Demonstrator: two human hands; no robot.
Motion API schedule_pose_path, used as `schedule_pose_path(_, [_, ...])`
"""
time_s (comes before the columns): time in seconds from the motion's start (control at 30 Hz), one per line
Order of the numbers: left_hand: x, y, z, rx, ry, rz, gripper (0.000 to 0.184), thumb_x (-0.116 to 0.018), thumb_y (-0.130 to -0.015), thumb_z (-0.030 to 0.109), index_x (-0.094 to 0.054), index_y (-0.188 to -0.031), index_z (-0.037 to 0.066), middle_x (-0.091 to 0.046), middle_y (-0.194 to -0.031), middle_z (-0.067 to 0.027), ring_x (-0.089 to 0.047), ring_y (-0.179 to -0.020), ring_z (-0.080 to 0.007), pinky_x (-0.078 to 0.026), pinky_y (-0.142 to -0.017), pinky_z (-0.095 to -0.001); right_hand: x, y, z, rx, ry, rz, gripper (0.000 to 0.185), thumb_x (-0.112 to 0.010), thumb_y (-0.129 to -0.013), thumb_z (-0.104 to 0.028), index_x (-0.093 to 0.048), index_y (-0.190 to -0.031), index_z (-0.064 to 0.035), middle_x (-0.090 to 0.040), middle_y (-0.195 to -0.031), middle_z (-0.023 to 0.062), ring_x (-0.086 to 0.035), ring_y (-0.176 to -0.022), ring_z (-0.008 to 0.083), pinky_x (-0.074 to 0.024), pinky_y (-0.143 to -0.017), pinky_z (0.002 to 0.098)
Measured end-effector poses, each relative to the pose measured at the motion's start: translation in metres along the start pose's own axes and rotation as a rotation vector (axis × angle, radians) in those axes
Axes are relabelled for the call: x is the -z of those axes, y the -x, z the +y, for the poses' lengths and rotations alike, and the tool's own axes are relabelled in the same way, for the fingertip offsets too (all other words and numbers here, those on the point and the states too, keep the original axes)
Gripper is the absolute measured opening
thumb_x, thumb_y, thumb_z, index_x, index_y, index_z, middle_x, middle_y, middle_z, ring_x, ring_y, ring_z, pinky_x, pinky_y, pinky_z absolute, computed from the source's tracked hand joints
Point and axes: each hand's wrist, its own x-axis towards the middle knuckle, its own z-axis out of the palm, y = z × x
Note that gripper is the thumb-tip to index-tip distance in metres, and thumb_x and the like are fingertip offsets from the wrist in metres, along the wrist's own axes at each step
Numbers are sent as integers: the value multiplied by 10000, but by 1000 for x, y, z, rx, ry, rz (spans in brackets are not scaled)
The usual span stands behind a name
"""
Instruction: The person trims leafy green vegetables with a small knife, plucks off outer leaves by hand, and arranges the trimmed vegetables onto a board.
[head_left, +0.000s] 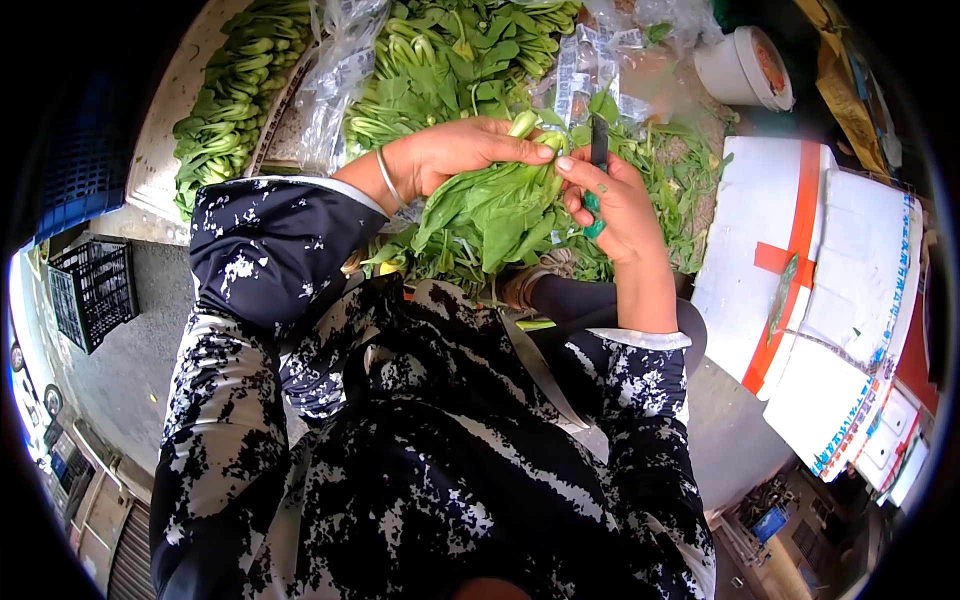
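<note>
A leafy green vegetable [490, 215] hangs between my two hands, its pale stem end up and its leaves drooping. My left hand [455, 158], with a bangle at the wrist, is closed on it near the stems. Close beside, my right hand [620, 205] is wrapped round a knife [599, 142] with a dark blade and a green handle, the blade pointing up. The right thumb and forefinger meet at the vegetable's edge. Behind the hands lies a big heap of greens [430, 65], partly on clear plastic.
More greens [240, 80] lie in a row on a board at the upper left. A white bucket [728, 72] stands at the upper right. White foam boxes [760, 220] with red tape are on the right. A black crate [93, 290] sits on the ground at the left.
</note>
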Motion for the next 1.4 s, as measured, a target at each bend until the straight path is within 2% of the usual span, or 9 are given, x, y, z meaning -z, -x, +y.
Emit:
schedule_pose_path(0.13, [2,-1,-2,-6,-35,-25,306,-590,-853,197,-542,-1112,41,-608,-988,-61,-614,-796,-134,-530,-669,-269,-5,2,-3,-47,-117,-5,256,-688,-765,-205,-524,-871,-40,-539,-659,3,-497,-495,77,-328,-389,176])
schedule_pose_path(0.4, [12,-5,-1,-72,101,159,234,-588,-846,133,-565,-1071,73,-623,-913,-43,-631,-757,-132,-551,-642,-266,-22,7,3,442,554,119,288,-721,-743,-266,-581,-769,-15,-530,-640,-20,-455,-564,45,-394,-513,190])
schedule_pose_path(0.5, [13,-10,-5,-126,5,253,235,-589,-846,136,-564,-1070,71,-625,-911,-44,-633,-747,-137,-554,-643,-263,-22,5,9,411,616,66,257,-732,-731,-223,-586,-755,-13,-543,-646,-18,-453,-579,48,-397,-548,189])
schedule_pose_path(0.67, [15,-10,-1,-164,136,230,246,-557,-862,125,-552,-1105,88,-628,-925,-62,-641,-764,-160,-553,-657,-281,-7,8,-5,198,340,76,195,-704,-758,-166,-592,-790,-10,-550,-650,-8,-461,-552,51,-371,-503,189])
schedule_pose_path(0.83, [18,-10,2,-201,86,291,310,-537,-872,127,-513,-1180,100,-624,-946,-54,-638,-788,-166,-549,-700,-305,10,8,-8,263,75,100,173,-686,-777,-157,-595,-823,-17,-548,-660,-6,-451,-532,51,-364,-498,182])
schedule_pose_path(0.93, [16,-10,2,-166,78,252,344,-528,-878,132,-486,-1218,106,-616,-974,-63,-635,-810,-166,-546,-708,-302,7,8,-5,385,279,206,158,-680,-779,-142,-601,-845,-21,-539,-654,-21,-454,-552,54,-378,-530,183])
schedule_pose_path(1.07, [18,-12,-1,-177,63,167,367,-510,-888,147,-460,-1248,100,-602,-1020,-71,-626,-840,-156,-541,-729,-303,-8,8,3,564,654,28,266,-708,-724,-120,-628,-961,-29,-534,-907,7,-501,-752,84,-422,-657,219])
schedule_pose_path(1.3, [21,-10,1,-121,152,-40,421,-505,-884,155,-405,-1283,67,-589,-1057,-88,-617,-882,-168,-525,-780,-309,-8,2,12,757,769,34,193,-723,-694,-101,-633,-839,-12,-535,-856,17,-525,-752,117,-421,-664,228])
schedule_pose_path(1.4, [22,-11,0,-81,272,-69,427,-487,-888,162,-390,-1294,74,-572,-1094,-108,-619,-889,-189,-522,-790,-318,-5,6,8,578,491,-30,166,-708,-691,-65,-602,-792,14,-538,-864,13,-504,-748,88,-408,-655,215])
